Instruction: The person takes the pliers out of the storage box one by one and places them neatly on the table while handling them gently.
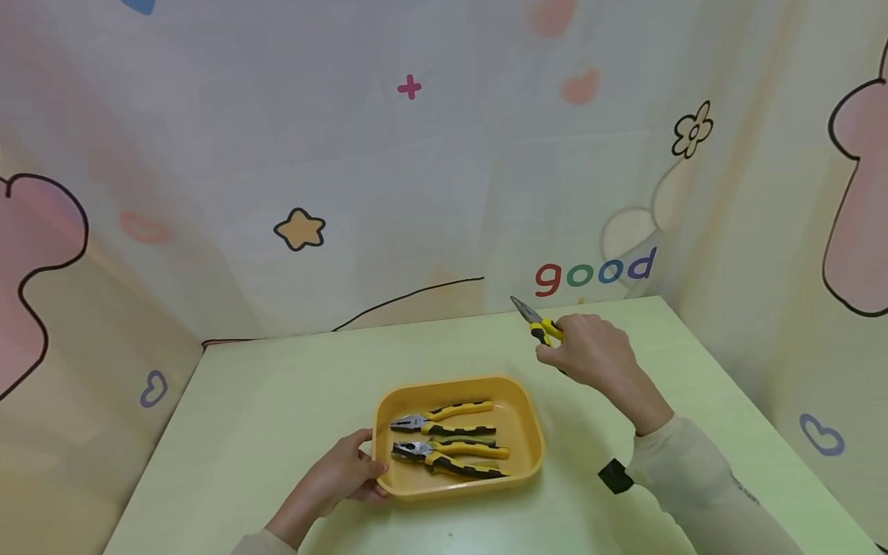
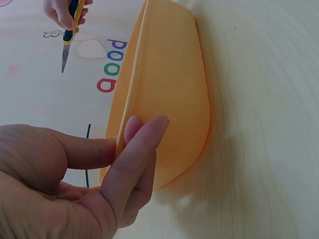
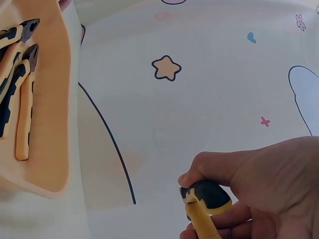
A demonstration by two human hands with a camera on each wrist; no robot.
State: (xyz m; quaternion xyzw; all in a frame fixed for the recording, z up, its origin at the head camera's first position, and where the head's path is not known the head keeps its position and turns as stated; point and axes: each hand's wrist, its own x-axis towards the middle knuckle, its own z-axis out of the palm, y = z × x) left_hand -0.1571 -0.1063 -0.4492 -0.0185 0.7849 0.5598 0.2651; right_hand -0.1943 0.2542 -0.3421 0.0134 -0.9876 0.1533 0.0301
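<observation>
My right hand [image 1: 593, 351] grips needle-nose pliers [image 1: 533, 312] by their yellow and black handles, raised over the right side of the table. Their pointed jaws aim up and to the left in the head view. My left hand [image 1: 347, 466] pinches the left rim of a yellow-orange tray [image 1: 523, 432], thumb at the rim and fingers against the outer wall [image 2: 169, 74]. Inside the tray lie pliers [image 1: 409, 422] at the back and combination pliers [image 1: 412, 449] in front, jaws to the left, handles to the right. In the right wrist view the fingers hide part of the held handles.
A pale green-white table [image 1: 277, 393] lies under the tray. Behind and at both sides hangs a printed cloth [image 1: 444, 177] with hearts, a star and the word "good". A small black block [image 1: 615, 476] sits at the right sleeve [image 1: 694, 470].
</observation>
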